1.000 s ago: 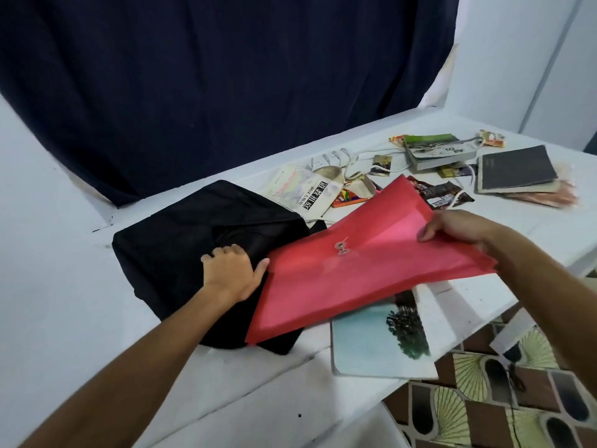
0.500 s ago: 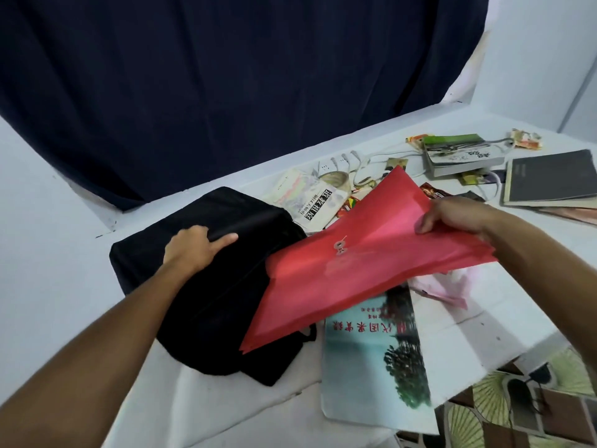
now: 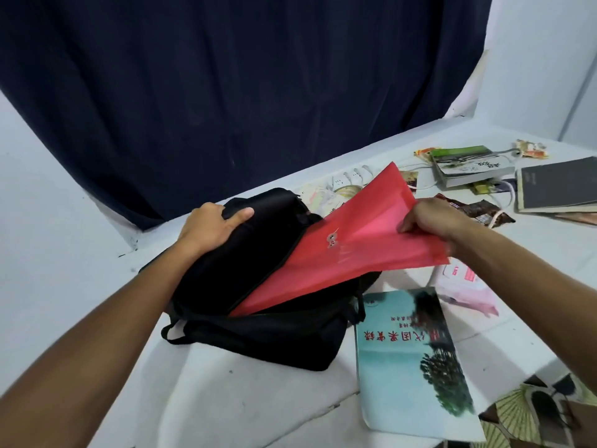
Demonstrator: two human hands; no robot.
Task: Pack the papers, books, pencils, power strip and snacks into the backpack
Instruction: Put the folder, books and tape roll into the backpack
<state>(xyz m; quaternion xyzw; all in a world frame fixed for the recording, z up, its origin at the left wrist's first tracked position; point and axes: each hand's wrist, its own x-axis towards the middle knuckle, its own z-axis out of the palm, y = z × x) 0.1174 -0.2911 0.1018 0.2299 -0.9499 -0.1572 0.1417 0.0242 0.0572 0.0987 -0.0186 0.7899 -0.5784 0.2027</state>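
Note:
A black backpack (image 3: 258,334) lies on the white table (image 3: 97,302), its top flap lifted. My left hand (image 3: 210,226) grips that flap and holds it up. My right hand (image 3: 429,218) pinches the right edge of a red plastic document folder (image 3: 349,250). The folder's lower left corner sits inside the backpack's opening; the rest slants up and out to the right. A large teal book (image 3: 410,360) lies flat just right of the backpack. A pink snack packet (image 3: 465,286) lies beside it.
Behind the folder lie a white power strip (image 3: 349,177) with its cable, a thick book (image 3: 471,169), a dark notebook (image 3: 559,185), dark snack wrappers (image 3: 475,210) and small packets (image 3: 533,148). A dark curtain (image 3: 242,92) hangs behind. The table's front edge runs at lower right above patterned floor (image 3: 533,412).
My left hand moved up the backpack and lifted its flap open. My right hand brought the red folder left and down, so its corner now sits in the opening.

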